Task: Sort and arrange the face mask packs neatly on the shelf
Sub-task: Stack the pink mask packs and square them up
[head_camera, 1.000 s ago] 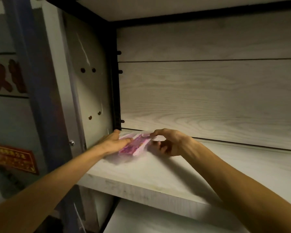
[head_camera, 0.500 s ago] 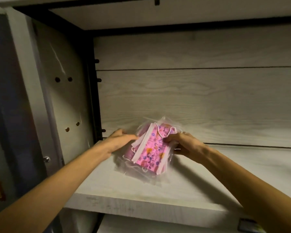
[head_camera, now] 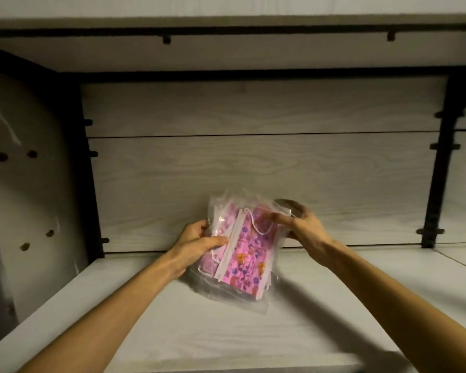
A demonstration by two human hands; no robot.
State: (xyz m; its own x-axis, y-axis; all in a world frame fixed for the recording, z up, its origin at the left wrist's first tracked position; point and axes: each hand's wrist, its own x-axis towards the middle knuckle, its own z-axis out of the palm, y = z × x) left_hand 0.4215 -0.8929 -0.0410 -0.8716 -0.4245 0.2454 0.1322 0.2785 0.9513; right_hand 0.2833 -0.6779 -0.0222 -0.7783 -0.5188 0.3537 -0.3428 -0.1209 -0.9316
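The face mask packs (head_camera: 240,251), pink printed masks in clear wrappers, stand tilted as one bundle on the shelf (head_camera: 226,340) board, near its back panel (head_camera: 253,170). The left hand (head_camera: 196,246) grips the bundle's left edge, thumb across the front; the right hand (head_camera: 301,224) pinches its top right corner. The bundle looks light, soft and slippery, so clamping both side edges should stop packs fanning out.

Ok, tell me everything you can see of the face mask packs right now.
The face mask packs are a bundle of clear, crinkly plastic bags holding pink masks with a purple and orange print, white edge strips and white ear loops. The bundle stands tilted, its lower end on or just above the pale wood-grain shelf, near the back panel. The left hand grips its left edge; the right hand pinches its top right corner.
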